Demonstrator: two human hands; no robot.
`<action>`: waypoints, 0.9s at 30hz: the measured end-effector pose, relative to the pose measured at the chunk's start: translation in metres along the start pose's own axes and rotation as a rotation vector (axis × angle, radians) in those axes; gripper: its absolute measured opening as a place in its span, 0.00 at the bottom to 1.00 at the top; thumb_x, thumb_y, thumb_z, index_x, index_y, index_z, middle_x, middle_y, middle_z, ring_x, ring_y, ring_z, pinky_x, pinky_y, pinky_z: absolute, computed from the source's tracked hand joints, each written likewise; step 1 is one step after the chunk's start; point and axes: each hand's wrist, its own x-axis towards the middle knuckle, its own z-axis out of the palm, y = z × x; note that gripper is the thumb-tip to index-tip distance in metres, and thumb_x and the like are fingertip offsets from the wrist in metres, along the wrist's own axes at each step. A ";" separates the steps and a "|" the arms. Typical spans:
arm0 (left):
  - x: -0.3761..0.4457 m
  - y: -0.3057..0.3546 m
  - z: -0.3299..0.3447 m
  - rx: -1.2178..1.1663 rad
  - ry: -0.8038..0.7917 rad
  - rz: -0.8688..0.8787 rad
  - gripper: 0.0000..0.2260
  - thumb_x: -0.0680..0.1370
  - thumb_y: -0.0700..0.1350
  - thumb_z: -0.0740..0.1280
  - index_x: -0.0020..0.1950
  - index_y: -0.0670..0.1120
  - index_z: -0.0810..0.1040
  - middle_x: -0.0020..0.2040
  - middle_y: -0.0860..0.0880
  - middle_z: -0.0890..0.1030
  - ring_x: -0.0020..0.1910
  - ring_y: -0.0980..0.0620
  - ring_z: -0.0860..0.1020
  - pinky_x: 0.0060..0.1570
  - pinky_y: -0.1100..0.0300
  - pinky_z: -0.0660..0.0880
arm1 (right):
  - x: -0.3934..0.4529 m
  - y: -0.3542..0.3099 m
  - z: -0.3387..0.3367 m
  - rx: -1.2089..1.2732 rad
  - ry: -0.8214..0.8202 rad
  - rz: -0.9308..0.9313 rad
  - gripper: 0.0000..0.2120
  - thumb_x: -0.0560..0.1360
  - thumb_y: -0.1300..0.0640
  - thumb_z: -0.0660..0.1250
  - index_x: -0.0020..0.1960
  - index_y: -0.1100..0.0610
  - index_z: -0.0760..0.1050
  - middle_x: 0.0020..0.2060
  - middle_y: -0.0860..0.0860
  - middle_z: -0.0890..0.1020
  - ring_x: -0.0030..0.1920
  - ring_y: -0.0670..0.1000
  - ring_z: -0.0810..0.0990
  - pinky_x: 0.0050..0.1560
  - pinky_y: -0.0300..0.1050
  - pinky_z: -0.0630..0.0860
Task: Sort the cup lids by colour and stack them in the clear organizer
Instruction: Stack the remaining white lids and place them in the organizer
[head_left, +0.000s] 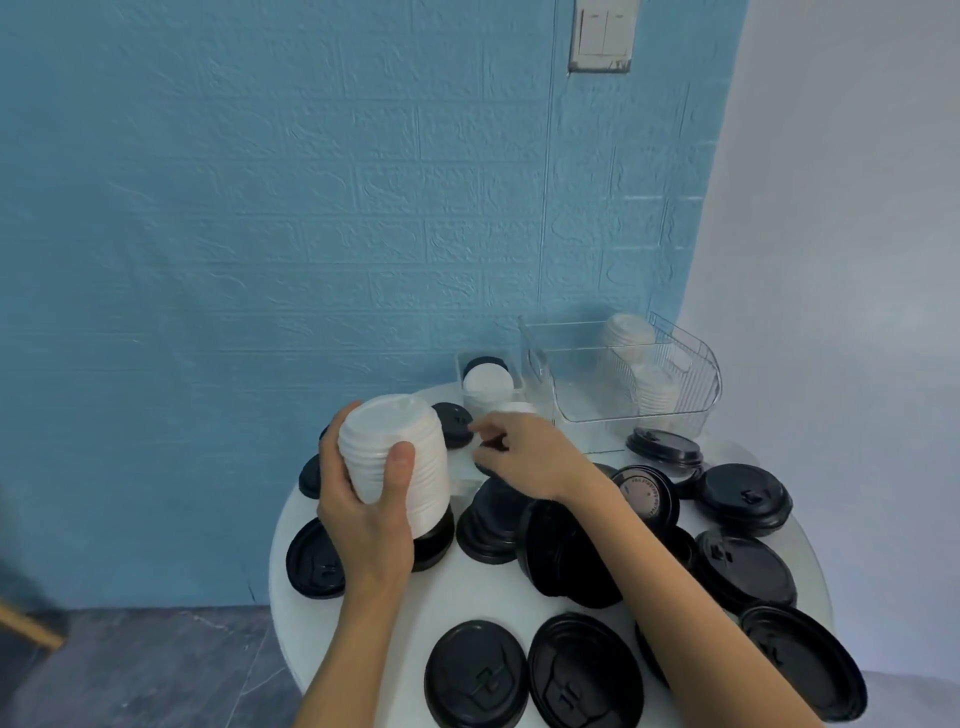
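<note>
My left hand (363, 499) is clamped round a tall stack of white lids (395, 457), thumb across the front and fingers curled behind, tilted so the top faces me; I judge it is held up off the round white worktop (405, 613) so each new white lid can be dropped straight onto it. My right hand (524, 457) reaches toward eleven o'clock over the black heap, fingertips drawn together near a small white lid (514, 408); whether they actually pinch it I cannot tell, the blur hides the contact. The clear organizer (691, 374) stands at one o'clock against the blue wall (260, 208), with two white stacks (639, 364) already leaning in its right side; its left part looks bare, presumably kept for black. A smaller clear box (462, 364) at twelve o'clock holds a white lid with a black one behind it. Loose black lids (582, 670) lie scattered from four to eight o'clock, some overlapping, untouched by either hand; white seems to be gathered first, black left for afterwards.
</note>
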 end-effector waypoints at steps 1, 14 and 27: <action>0.000 -0.001 0.000 0.010 -0.004 0.000 0.31 0.71 0.63 0.68 0.70 0.49 0.74 0.62 0.56 0.80 0.61 0.58 0.78 0.56 0.69 0.73 | 0.004 0.000 0.002 -0.100 -0.094 0.007 0.23 0.79 0.53 0.67 0.73 0.52 0.72 0.66 0.51 0.79 0.65 0.52 0.77 0.67 0.46 0.71; -0.005 0.000 0.005 0.062 -0.060 -0.006 0.31 0.70 0.63 0.69 0.70 0.51 0.75 0.62 0.62 0.80 0.62 0.61 0.77 0.58 0.70 0.72 | 0.027 -0.017 0.024 -0.471 -0.356 -0.118 0.05 0.79 0.53 0.62 0.47 0.54 0.71 0.54 0.57 0.81 0.52 0.60 0.78 0.55 0.52 0.78; -0.012 0.002 0.009 0.032 -0.149 -0.045 0.31 0.68 0.64 0.71 0.69 0.55 0.75 0.63 0.60 0.80 0.63 0.58 0.78 0.58 0.67 0.73 | 0.012 -0.006 -0.030 0.366 0.046 -0.063 0.07 0.70 0.48 0.60 0.37 0.50 0.71 0.36 0.48 0.76 0.41 0.51 0.73 0.50 0.55 0.73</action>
